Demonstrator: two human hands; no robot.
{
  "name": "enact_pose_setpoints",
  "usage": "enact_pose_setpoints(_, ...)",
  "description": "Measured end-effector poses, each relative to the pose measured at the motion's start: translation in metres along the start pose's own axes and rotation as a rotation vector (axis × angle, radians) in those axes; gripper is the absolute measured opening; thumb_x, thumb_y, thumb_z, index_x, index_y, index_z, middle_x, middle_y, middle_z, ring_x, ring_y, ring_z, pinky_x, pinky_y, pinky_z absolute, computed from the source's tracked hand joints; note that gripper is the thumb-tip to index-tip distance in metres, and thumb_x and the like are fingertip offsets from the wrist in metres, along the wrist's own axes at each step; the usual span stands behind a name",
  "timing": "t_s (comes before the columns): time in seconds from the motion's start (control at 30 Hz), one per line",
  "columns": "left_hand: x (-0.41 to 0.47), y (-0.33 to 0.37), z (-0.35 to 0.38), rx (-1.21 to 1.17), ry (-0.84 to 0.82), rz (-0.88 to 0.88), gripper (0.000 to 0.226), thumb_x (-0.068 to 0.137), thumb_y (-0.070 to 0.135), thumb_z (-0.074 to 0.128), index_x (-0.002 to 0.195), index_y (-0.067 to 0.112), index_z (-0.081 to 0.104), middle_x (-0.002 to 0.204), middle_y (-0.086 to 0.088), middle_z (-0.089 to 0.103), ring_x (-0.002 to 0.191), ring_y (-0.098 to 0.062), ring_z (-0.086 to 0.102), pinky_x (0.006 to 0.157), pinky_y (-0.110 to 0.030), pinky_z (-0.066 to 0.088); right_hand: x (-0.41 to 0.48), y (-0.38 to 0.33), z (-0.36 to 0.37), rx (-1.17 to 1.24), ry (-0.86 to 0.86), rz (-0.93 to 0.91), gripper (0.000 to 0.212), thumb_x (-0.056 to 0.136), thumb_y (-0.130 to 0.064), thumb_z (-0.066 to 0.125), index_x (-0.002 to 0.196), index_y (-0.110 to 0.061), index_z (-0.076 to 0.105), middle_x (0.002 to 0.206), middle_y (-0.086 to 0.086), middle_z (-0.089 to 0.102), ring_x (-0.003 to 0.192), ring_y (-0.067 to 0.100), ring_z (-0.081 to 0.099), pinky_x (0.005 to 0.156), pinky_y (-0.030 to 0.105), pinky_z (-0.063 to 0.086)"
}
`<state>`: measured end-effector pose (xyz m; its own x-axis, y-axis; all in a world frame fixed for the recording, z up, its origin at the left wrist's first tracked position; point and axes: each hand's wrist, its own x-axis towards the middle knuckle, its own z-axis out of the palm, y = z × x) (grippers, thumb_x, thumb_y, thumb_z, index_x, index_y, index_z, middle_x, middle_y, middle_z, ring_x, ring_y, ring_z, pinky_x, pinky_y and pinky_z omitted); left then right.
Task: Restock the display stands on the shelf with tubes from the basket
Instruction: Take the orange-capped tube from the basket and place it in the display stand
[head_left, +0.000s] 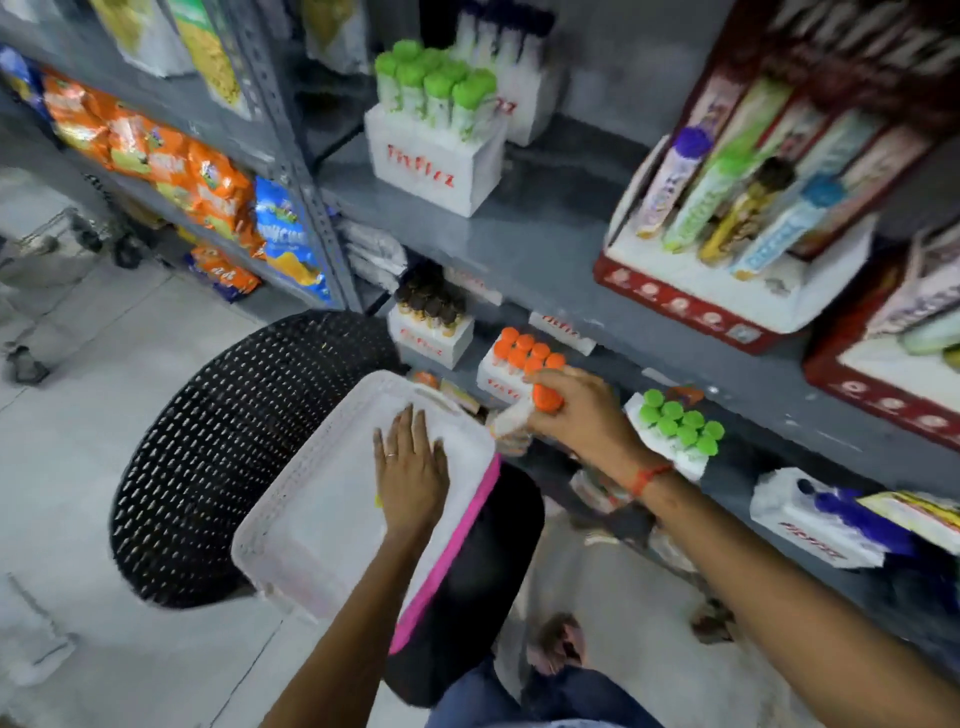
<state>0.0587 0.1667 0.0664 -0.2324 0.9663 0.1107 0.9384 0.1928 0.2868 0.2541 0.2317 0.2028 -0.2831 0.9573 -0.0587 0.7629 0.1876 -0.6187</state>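
A white plastic basket with a pink edge rests on a black stool; its inside looks bare. My left hand lies flat inside it, fingers apart. My right hand grips an orange-capped tube, held just in front of the white display stand that carries several orange-capped tubes on the lower shelf. To the right of it stands a white stand with green-capped tubes. Further left on that shelf is a stand with brown-capped tubes. The picture is motion-blurred.
The grey metal shelf above holds a stand of green-capped tubes and red display boxes of long tubes. A stand with blue-capped tubes sits at lower right. A black perforated stool stands left; snack bags fill the left shelving.
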Motion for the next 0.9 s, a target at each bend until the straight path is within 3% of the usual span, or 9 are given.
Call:
enact_pose_setpoints(0.07, 0.028, 0.042, -0.007, -0.053, 0.039, 0.108, 0.050, 0.092, 0.027, 0.034, 0.134, -0.001, 0.042, 0.138, -0.020, 0.047, 0.128, -0.031, 0.044, 0.112, -0.049, 0.022, -0.007, 0.004, -0.050, -0.008, 0.111, 0.023, 0.044, 0.070, -0.013, 0.075, 0.113, -0.018, 0.068, 0.113, 0.010, 0.072, 0.107, 0.028, 0.065, 0.095, 0.040, 0.050)
enact_pose_setpoints(0.2, 0.074, 0.123, -0.019, -0.145, 0.104, 0.274, 0.055, 0.092, 0.029, 0.037, 0.135, -0.006, 0.037, 0.141, -0.024, 0.043, 0.130, -0.036, 0.041, 0.110, -0.051, 0.024, -0.020, 0.010, -0.144, -0.066, 0.338, 0.084, 0.037, 0.069, -0.014, 0.076, 0.105, -0.016, 0.070, 0.101, 0.016, 0.074, 0.096, 0.036, 0.067, 0.088, 0.047, 0.053)
enact_pose_setpoints(0.33, 0.098, 0.186, -0.019, -0.198, 0.035, 0.311, 0.066, 0.096, 0.036, 0.040, 0.142, -0.006, 0.019, 0.151, -0.024, 0.023, 0.140, -0.033, 0.022, 0.116, -0.044, 0.010, -0.025, 0.023, -0.214, -0.133, 0.536, 0.079, 0.028, 0.069, -0.009, 0.074, 0.096, -0.007, 0.072, 0.096, 0.020, 0.071, 0.089, 0.036, 0.067, 0.082, 0.047, 0.054)
enact_pose_setpoints(0.43, 0.104, 0.211, -0.014, -0.190, -0.034, 0.286, 0.073, 0.096, 0.046, 0.029, 0.143, -0.007, 0.012, 0.153, -0.026, 0.013, 0.142, -0.035, 0.012, 0.116, -0.043, 0.004, -0.017, 0.036, -0.246, -0.240, 0.627, 0.121, 0.022, 0.069, -0.013, 0.071, 0.090, -0.008, 0.073, 0.087, 0.017, 0.072, 0.082, 0.033, 0.066, 0.075, 0.042, 0.053)
enact_pose_setpoints(0.6, 0.104, 0.218, -0.013, -0.171, -0.045, 0.282, 0.082, 0.091, 0.056, 0.011, 0.143, -0.007, 0.010, 0.152, -0.028, 0.012, 0.142, -0.037, 0.009, 0.116, -0.041, -0.003, 0.004, 0.057, -0.267, -0.337, 0.552, 0.200, 0.015, 0.076, -0.018, 0.064, 0.087, -0.010, 0.071, 0.085, 0.014, 0.070, 0.085, 0.035, 0.063, 0.071, 0.037, 0.051)
enact_pose_setpoints(0.77, 0.104, 0.217, -0.016, -0.106, -0.049, 0.278, 0.086, 0.087, 0.060, 0.000, 0.145, -0.004, 0.006, 0.154, -0.024, 0.009, 0.143, -0.034, 0.007, 0.116, -0.039, -0.006, 0.015, 0.067, -0.272, -0.363, 0.526, 0.226, 0.031, 0.082, -0.025, 0.067, 0.111, -0.014, 0.069, 0.105, 0.015, 0.071, 0.107, 0.035, 0.054, 0.090, 0.042, 0.049)
enact_pose_setpoints(0.9, 0.104, 0.216, -0.014, -0.080, -0.062, 0.270, 0.090, 0.083, 0.063, -0.011, 0.145, -0.001, -0.002, 0.156, -0.021, 0.001, 0.144, -0.030, -0.002, 0.115, -0.038, -0.010, 0.026, 0.069, -0.277, -0.346, 0.485, 0.235, 0.027, 0.083, -0.031, 0.068, 0.107, -0.019, 0.070, 0.102, 0.019, 0.064, 0.103, 0.035, 0.054, 0.088, 0.039, 0.046)
